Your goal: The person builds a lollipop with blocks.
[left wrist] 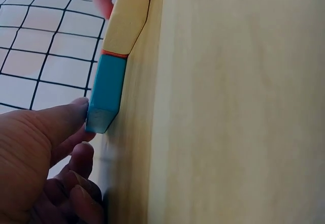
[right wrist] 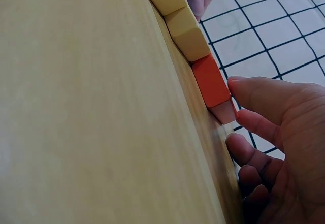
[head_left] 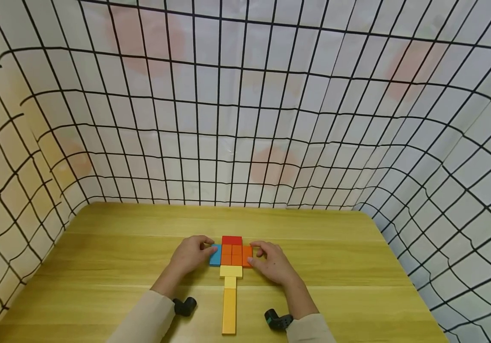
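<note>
Flat coloured blocks lie together on the wooden table. My left hand [head_left: 189, 254] is at the left end, thumb on the blue block [head_left: 215, 256] and index finger by its far corner. In the left wrist view the thumb touches the end of the blue block [left wrist: 107, 84]. My right hand [head_left: 272, 261] holds the orange block [head_left: 247, 256] at the right end between thumb and index finger, as the right wrist view shows on that orange block [right wrist: 210, 82]. Between them sit smaller orange blocks [head_left: 231, 255], with a red block [head_left: 231, 240] behind and a pale yellow block [head_left: 230, 272] in front.
A small yellow block [head_left: 230, 282] and a long yellow-orange block [head_left: 229, 312] run in line toward the near edge. Black wrist devices [head_left: 184, 307] sit at both sleeves. Black wire mesh [head_left: 228, 119] over a pale sheet encloses the table's back and sides.
</note>
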The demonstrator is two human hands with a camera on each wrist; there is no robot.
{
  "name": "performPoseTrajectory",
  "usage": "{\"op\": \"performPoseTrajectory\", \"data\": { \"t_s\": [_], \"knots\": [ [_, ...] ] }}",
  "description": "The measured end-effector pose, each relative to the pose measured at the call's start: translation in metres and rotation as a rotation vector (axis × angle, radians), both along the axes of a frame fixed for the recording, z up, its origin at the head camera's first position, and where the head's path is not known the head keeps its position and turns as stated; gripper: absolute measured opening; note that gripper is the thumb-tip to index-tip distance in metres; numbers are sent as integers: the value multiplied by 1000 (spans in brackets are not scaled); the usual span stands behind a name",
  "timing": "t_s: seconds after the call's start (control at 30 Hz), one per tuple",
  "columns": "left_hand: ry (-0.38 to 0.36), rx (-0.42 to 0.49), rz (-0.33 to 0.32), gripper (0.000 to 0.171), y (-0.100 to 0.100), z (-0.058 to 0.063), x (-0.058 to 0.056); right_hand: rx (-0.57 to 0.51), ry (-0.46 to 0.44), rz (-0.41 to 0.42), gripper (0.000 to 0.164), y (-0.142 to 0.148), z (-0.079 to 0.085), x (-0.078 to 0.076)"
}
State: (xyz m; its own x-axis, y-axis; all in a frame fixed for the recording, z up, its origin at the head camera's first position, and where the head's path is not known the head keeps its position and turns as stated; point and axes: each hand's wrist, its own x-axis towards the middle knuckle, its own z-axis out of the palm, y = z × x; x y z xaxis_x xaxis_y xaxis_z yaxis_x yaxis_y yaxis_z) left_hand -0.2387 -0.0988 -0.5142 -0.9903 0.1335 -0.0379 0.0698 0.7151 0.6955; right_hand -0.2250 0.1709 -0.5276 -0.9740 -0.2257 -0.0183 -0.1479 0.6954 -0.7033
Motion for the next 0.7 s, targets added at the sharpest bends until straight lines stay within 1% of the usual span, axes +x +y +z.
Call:
{"op": "performPoseTrajectory", "data": {
  "t_s": [0.2, 0.43, 0.57, 0.7],
  "knots": [
    [11, 7, 5, 29, -2, -1, 1, 1, 5, 4, 44, -2, 0, -1],
    [16, 51, 1, 34, -6, 1, 2, -51, -28, -17, 46, -2, 1, -3],
    [38, 28, 0, 35, -12, 2, 6, -77, -32, -11, 49, 0, 1, -3],
    [80, -35, -16, 38, -22, 5, 10, -103, -55, -38, 50, 7, 5, -1]
  ]
}}
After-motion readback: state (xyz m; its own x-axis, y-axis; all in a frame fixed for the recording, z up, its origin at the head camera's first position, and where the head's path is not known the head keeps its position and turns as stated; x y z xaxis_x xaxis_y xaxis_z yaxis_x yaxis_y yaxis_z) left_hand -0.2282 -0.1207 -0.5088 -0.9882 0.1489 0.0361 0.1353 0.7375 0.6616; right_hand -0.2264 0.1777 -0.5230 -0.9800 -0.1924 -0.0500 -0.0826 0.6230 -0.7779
